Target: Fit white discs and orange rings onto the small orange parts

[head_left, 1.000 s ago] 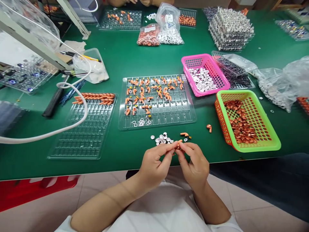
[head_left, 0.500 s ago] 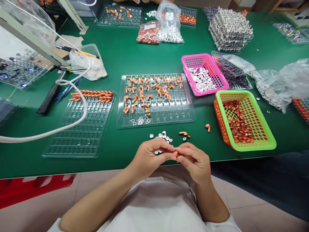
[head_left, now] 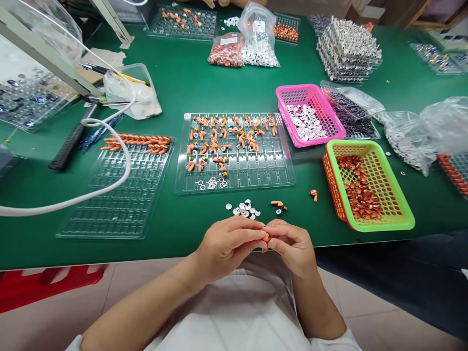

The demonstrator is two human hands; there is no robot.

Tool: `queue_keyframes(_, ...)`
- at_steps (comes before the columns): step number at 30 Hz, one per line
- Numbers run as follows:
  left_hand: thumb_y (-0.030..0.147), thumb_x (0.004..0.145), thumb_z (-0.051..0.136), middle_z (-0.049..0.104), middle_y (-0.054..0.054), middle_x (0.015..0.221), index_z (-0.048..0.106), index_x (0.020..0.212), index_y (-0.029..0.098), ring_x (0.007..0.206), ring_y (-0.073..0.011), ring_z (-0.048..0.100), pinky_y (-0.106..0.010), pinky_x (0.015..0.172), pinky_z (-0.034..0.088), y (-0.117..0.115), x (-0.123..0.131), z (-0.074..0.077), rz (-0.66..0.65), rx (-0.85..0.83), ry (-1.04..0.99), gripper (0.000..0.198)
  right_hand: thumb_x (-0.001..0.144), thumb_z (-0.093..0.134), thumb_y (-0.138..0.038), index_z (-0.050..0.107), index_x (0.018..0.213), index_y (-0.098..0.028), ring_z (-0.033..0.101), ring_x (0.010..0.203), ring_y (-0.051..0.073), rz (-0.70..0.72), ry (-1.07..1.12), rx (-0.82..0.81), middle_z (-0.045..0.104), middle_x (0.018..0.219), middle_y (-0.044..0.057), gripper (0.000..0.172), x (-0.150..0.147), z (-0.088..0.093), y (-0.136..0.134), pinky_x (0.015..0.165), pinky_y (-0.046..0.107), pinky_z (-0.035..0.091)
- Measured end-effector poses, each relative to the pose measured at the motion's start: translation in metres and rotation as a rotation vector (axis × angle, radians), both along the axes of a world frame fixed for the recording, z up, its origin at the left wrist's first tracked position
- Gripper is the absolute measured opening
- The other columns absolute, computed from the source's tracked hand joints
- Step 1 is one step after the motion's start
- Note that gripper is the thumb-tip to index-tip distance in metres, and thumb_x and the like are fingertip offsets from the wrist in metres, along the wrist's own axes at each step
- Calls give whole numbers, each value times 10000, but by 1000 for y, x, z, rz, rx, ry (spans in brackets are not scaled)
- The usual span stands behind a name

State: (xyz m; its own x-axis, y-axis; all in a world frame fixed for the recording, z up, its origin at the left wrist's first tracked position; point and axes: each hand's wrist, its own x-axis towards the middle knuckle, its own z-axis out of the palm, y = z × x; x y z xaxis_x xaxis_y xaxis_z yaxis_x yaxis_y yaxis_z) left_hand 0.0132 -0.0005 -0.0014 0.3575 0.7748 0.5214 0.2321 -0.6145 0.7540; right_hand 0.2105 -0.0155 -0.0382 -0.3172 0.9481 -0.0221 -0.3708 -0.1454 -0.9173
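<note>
Between the fingertips of my left hand [head_left: 228, 243] and my right hand [head_left: 294, 243] is a small orange part [head_left: 265, 237], gripped by both at the table's front edge. My fingers cover most of it, so its full shape is hidden. Just beyond my left hand lies a pile of small round white discs [head_left: 246, 209]. An orange stem-shaped piece [head_left: 278, 203] with a dark and yellow end rests beyond my right hand, a small ring piece [head_left: 279, 211] beside it. Farther right lies a single orange earbud-shaped piece [head_left: 313, 195].
A clear tray [head_left: 263, 181] holds several orange pieces and white rings. At right stand a pink basket [head_left: 332, 139] of white discs and a green basket [head_left: 397, 225] of copper-coloured parts. Leftward are another tray [head_left: 106, 209], a white cable [head_left: 109, 187] and a hammer [head_left: 68, 148].
Both hands stay together on the small orange part. My left fingers have shifted forward over it, and both hands sit slightly lower in view.
</note>
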Motion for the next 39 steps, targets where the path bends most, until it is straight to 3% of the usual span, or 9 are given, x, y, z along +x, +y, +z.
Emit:
queue_keyframes(9, 89, 952, 565, 777, -101, 995, 684, 1084, 157, 921, -155, 744, -243, 797, 612, 0, -3, 0, -15, 50, 61, 191, 868, 725, -165, 778, 1074, -265, 707, 752, 158, 52, -32, 3, 717, 939, 49, 235, 2, 3, 4, 701, 312, 631)
queue_keyframes(19, 53, 922, 563, 742, -102, 920, 731, 1044, 174, 755, -153, 740, -222, 659, 609, -3, -5, 2, -14, -26, 13, 241, 872, 724, -173, 778, 1066, -253, 712, 756, 167, 72, -17, -16, 710, 935, 52, 217, 2, 3, 5, 701, 323, 626)
queue_keyframes(39, 81, 940, 574, 736, -88, 898, 722, 1036, 170, 791, -148, 741, -218, 688, 609, -7, -4, 1, 9, -19, -1, 198, 860, 740, -188, 787, 1050, -273, 703, 752, 169, 43, -75, 44, 727, 899, 53, 214, 1, 10, 4, 698, 320, 626)
